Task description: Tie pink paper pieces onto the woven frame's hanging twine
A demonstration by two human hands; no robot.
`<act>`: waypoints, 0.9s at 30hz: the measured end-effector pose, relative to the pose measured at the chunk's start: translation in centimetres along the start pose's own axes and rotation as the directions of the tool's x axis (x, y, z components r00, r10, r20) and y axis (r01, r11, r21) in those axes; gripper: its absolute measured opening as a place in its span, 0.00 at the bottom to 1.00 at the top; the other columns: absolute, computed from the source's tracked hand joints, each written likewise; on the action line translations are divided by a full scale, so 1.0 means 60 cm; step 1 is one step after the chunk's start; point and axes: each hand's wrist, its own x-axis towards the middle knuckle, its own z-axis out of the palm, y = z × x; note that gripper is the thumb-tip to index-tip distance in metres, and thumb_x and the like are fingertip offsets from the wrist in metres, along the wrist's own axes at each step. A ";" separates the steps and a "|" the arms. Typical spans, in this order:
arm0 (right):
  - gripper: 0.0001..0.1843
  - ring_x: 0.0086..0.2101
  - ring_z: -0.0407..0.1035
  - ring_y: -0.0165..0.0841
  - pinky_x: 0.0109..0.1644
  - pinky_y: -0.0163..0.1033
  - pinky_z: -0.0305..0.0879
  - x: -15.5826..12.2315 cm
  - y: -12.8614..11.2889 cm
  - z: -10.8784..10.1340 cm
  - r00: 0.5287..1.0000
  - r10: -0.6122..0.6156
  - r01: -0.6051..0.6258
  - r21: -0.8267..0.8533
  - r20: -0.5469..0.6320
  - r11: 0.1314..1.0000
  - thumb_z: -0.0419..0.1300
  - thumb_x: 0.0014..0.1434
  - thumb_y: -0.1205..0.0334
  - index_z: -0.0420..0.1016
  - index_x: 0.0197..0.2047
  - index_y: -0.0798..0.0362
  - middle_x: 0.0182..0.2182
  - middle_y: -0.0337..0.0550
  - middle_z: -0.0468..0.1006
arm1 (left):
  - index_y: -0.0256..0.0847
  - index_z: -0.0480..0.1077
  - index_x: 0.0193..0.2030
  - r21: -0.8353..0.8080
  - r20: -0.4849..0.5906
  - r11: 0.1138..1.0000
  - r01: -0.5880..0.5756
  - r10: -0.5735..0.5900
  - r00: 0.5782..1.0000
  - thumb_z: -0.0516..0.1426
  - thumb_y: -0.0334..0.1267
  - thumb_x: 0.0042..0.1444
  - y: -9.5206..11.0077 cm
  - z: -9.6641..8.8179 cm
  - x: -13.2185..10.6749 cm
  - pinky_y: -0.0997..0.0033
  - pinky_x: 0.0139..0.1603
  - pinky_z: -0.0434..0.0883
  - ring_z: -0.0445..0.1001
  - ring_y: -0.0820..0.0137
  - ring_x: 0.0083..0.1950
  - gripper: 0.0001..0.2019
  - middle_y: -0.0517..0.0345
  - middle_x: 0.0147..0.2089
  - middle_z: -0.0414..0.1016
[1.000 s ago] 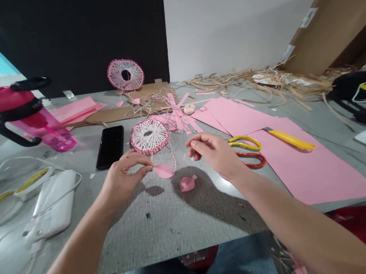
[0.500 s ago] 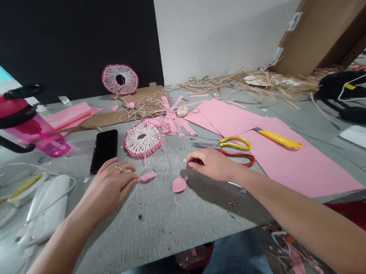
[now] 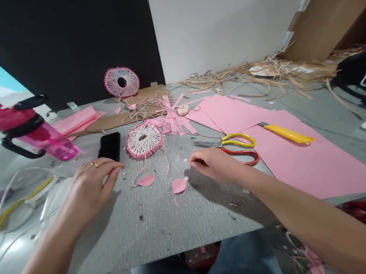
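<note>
Right now, from my head camera, both my hands sit low over the grey textured board [image 3: 155, 224], and neither holds anything. My left hand [image 3: 93, 182], with a gold ring [image 3: 94, 164] on one finger, lies open with its fingers loosely spread, just in front of my black smartphone [image 3: 110, 147]. My right hand [image 3: 213, 162] is narrower, its fingers curled down, and its fingertips [image 3: 194, 163] hang just beside a pink paper petal [image 3: 179, 185]. A second petal [image 3: 146, 180] lies between my hands, near the red-and-white twine [image 3: 165, 163] trailing from the string-wrapped hoop [image 3: 143, 140]. Behind that hoop are scattered pink paper strips [image 3: 174, 124], and farther back a second hoop [image 3: 121, 82] stands against the black wall [image 3: 50, 47]. To my right, red-and-yellow scissors [image 3: 239, 144] rest at the edge of the pink card sheets [image 3: 313, 167], with a yellow utility knife [image 3: 286, 133] lying on them. A pink water bottle [image 3: 42, 138] lies on its side at the far left, and shredded raffia [image 3: 256, 70] is heaped at the back.
</note>
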 end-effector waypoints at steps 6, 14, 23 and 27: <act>0.10 0.28 0.63 0.29 0.33 0.35 0.51 0.000 -0.005 -0.003 0.998 0.044 -0.047 -0.085 -0.041 0.995 0.55 0.63 0.72 0.74 0.31 0.54 0.28 0.40 0.75 | 0.42 0.76 0.42 -0.201 0.224 0.979 0.027 0.019 0.974 0.53 0.45 0.64 0.090 0.048 0.029 0.64 0.43 0.70 0.77 0.63 0.41 0.13 0.54 0.42 0.79; 0.10 0.34 0.69 0.32 0.37 0.36 0.53 0.004 -0.003 0.005 0.999 0.026 -0.031 -0.161 -0.033 0.986 0.55 0.67 0.67 0.76 0.35 0.54 0.33 0.44 0.80 | 0.38 0.73 0.44 -0.075 0.425 0.994 -0.084 0.108 0.899 0.53 0.44 0.63 0.157 0.099 0.048 0.58 0.47 0.66 0.75 0.55 0.46 0.13 0.50 0.42 0.77; 0.09 0.33 0.69 0.32 0.35 0.37 0.51 0.003 0.000 0.011 0.999 0.028 -0.032 -0.121 -0.036 0.992 0.56 0.65 0.67 0.76 0.34 0.54 0.33 0.44 0.80 | 0.41 0.70 0.30 -0.198 0.518 0.961 0.191 -0.063 0.853 0.54 0.41 0.55 0.172 0.102 0.059 0.67 0.33 0.57 0.70 0.63 0.34 0.08 0.56 0.31 0.74; 0.08 0.32 0.69 0.30 0.36 0.35 0.56 0.007 -0.007 0.011 0.991 0.073 -0.053 0.171 -0.115 0.984 0.56 0.65 0.65 0.76 0.36 0.54 0.32 0.41 0.79 | 0.42 0.68 0.25 -0.431 0.472 0.825 0.365 -0.139 0.871 0.54 0.44 0.51 0.165 0.107 0.074 0.70 0.30 0.56 0.64 0.69 0.28 0.10 0.61 0.24 0.67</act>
